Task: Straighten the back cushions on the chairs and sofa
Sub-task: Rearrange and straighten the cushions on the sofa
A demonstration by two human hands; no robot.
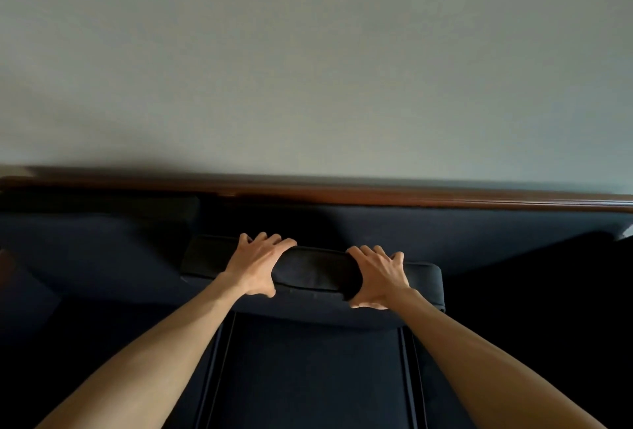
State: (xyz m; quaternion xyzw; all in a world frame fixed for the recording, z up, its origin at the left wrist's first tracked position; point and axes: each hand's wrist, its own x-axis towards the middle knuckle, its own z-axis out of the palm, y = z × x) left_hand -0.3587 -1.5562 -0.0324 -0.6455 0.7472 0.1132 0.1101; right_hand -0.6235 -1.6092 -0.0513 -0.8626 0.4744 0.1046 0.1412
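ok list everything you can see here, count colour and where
back cushion: one, dark navy, centre, held at its top edge
other back cushion: one, dark navy, left, against the backrest
seat cushion: one, dark navy, bottom centre
sofa rail: one, brown wood, along the top of the backrest
wall: one, pale grey-green, behind the sofa
left hand: one, gripping the cushion's top left of centre
right hand: one, gripping the cushion's top right of centre

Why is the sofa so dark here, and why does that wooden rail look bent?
Head view: light falls on the wall and both forearms, while the navy back cushion under the left hand and right hand sits in shadow, losing detail. The wide-angle lens bows the wooden rail. The rail's left end is slightly smeared.
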